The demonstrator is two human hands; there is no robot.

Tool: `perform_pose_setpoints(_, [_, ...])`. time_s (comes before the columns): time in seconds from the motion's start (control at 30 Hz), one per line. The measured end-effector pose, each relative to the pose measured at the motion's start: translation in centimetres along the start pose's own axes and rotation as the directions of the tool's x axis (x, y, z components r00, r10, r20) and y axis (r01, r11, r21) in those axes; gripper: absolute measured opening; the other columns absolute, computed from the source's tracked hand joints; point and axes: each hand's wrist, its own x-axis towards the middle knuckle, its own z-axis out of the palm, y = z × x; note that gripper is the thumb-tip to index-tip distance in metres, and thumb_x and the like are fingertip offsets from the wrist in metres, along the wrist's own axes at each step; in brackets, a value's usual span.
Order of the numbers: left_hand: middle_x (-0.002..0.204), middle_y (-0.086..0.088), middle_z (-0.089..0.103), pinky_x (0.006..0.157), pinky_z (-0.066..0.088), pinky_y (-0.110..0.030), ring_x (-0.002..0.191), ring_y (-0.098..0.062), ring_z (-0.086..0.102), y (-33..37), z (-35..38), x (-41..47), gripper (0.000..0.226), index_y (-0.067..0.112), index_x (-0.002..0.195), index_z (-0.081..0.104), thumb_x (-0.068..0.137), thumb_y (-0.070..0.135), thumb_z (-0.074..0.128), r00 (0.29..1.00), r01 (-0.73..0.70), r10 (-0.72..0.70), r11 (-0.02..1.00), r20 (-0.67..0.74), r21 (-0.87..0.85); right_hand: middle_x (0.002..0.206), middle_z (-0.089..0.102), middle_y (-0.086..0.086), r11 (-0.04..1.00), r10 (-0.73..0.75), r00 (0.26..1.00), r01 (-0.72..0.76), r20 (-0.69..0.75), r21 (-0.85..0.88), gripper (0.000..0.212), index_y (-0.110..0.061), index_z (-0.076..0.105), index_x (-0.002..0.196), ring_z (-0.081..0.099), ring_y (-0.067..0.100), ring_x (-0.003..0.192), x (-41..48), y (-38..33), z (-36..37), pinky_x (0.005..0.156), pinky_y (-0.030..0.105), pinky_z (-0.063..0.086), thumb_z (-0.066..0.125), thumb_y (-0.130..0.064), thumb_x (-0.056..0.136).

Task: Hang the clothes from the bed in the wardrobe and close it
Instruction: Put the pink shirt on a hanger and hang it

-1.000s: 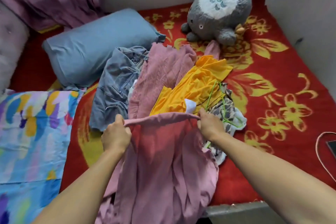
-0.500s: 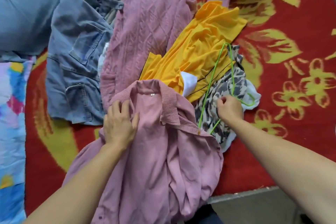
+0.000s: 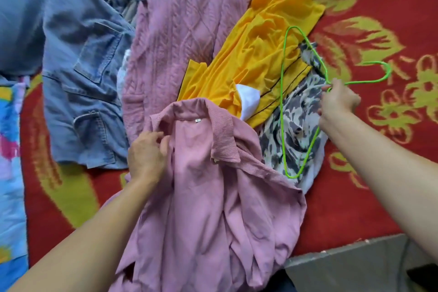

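One pink collared shirt [image 3: 213,185] lies crumpled on the bed, collar spread, white label showing. Surface: red flowered bed cover [image 3: 379,19]. Left hand [image 3: 147,156] fingers [image 3: 155,137] curl and pinch the shirt just beside the collar. Right hand [image 3: 336,104] fingers [image 3: 331,89] clamp the neck of a green wire hanger [image 3: 281,111]; its loop lies left of them over a patterned garment [image 3: 296,130] and a yellow garment [image 3: 260,54].

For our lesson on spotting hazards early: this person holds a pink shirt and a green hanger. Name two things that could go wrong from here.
The green hanger, pinched by the right hand, lies across the patterned garment and may snag and drag it. The pink shirt, gripped by the left hand, hangs over the edge of the bed and might slide off.
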Motion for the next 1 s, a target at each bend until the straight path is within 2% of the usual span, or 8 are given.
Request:
perform_pose_setpoints(0.13, [0.099, -0.021, 0.068, 0.084, 0.045, -0.045, 0.092, -0.042, 0.061, -0.4, -4.3, 1.9, 0.018, 0.005, 0.095, 0.074, 0.084, 0.008, 0.060, 0.992, 0.094, -0.099, 0.994, -0.078, -0.062, 0.047, 0.049, -0.006, 0.956, -0.253, 0.873, 0.291, 0.417, -0.031, 0.030, -0.015, 0.057, 0.057, 0.036, 0.009, 0.040, -7.7, -5.6, -0.9, 0.039, 0.023, 0.025, 0.059, -0.025, 0.085])
perform_pose_setpoints(0.2, [0.097, -0.023, 0.066, 0.080, 0.043, -0.046, 0.090, -0.043, 0.060, -0.3, -6.1, 2.1, 0.017, 0.004, 0.093, 0.073, 0.084, 0.005, 0.060, 0.992, 0.066, -0.069, 0.997, -0.109, -0.030, 0.040, 0.043, -0.008, 0.845, -0.333, 0.634, 0.529, 0.698, -0.077, 0.037, -0.012, 0.059, 0.056, 0.033, 0.005, 0.037, -11.8, -6.4, -1.5, 0.040, 0.021, 0.025, 0.061, -0.023, 0.091])
perform_pose_setpoints(0.3, [0.092, -0.023, 0.065, 0.076, 0.044, -0.046, 0.087, -0.043, 0.060, -0.9, -8.3, 1.8, 0.015, 0.004, 0.090, 0.071, 0.080, 0.001, 0.060, 0.987, 0.031, -0.036, 0.999, -0.155, -0.033, 0.037, 0.041, -0.005, 0.500, -0.272, 0.313, 0.854, 0.910, -0.144, 0.043, -0.009, 0.059, 0.051, 0.038, 0.009, 0.040, -15.4, -5.3, -2.0, 0.047, 0.031, 0.030, 0.064, -0.027, 0.089])
perform_pose_setpoints(0.37, [0.091, -0.021, 0.066, 0.077, 0.045, -0.047, 0.086, -0.042, 0.061, -1.6, -9.2, 1.3, 0.014, 0.006, 0.088, 0.069, 0.078, 0.000, 0.060, 0.983, 0.031, -0.043, 0.997, -0.177, -0.074, 0.045, 0.047, 0.003, 0.295, -0.236, 0.254, 0.938, 0.938, -0.180, 0.049, -0.004, 0.055, 0.053, 0.048, 0.019, 0.051, -16.6, -4.2, -2.1, 0.052, 0.039, 0.035, 0.060, -0.040, 0.086])
perform_pose_setpoints(0.53, [0.087, -0.012, 0.069, 0.076, 0.047, -0.036, 0.078, -0.031, 0.065, -0.7, -9.4, -1.9, 0.018, 0.008, 0.088, 0.070, 0.078, -0.005, 0.063, 0.974, -0.166, 0.130, 0.966, -0.183, -0.197, 0.068, 0.060, 0.007, 0.142, -0.232, 0.197, 0.976, 0.952, -0.167, 0.047, -0.014, 0.054, 0.063, 0.054, 0.032, 0.079, -20.9, -0.1, -0.2, 0.061, 0.035, 0.031, 0.053, -0.050, 0.092])
perform_pose_setpoints(0.73, [0.075, 0.000, 0.067, 0.074, 0.048, -0.033, 0.072, -0.021, 0.064, -1.2, -8.8, -5.4, 0.033, 0.020, 0.115, 0.061, 0.083, 0.015, 0.069, 1.000, -0.004, -0.004, 0.929, -0.021, -0.370, 0.058, 0.047, -0.001, 0.382, 0.019, 0.198, 0.904, 0.980, -0.190, 0.044, -0.016, 0.046, 0.058, 0.052, 0.026, 0.073, -24.0, 7.0, 3.7, 0.064, 0.034, 0.035, 0.055, -0.038, 0.095])
perform_pose_setpoints(0.9, [0.104, -0.005, 0.057, 0.086, 0.039, -0.040, 0.101, -0.028, 0.051, -4.7, -9.1, -5.2, 0.045, 0.022, 0.112, 0.065, 0.081, 0.053, 0.052, 0.988, -0.122, 0.124, 0.992, -0.090, 0.035, 0.054, 0.048, 0.000, 0.510, -0.025, 0.072, 0.859, 0.997, -0.049, 0.041, -0.008, 0.057, 0.063, 0.043, 0.011, 0.057, -24.4, 6.2, 3.4, 0.060, 0.038, 0.037, 0.057, -0.036, 0.092])
perform_pose_setpoints(1.0, [0.100, -0.006, 0.067, 0.084, 0.044, -0.043, 0.099, -0.031, 0.058, -5.3, -9.1, -4.1, 0.041, 0.025, 0.108, 0.064, 0.082, 0.050, 0.045, 0.977, -0.144, 0.150, 0.988, 0.149, -0.050, 0.064, 0.059, 0.000, 0.747, 0.058, 0.133, 0.651, 0.989, -0.131, 0.028, 0.000, 0.070, 0.072, 0.048, 0.005, 0.060, -25.5, 5.1, 3.3, 0.060, 0.022, 0.039, 0.058, -0.015, 0.092])
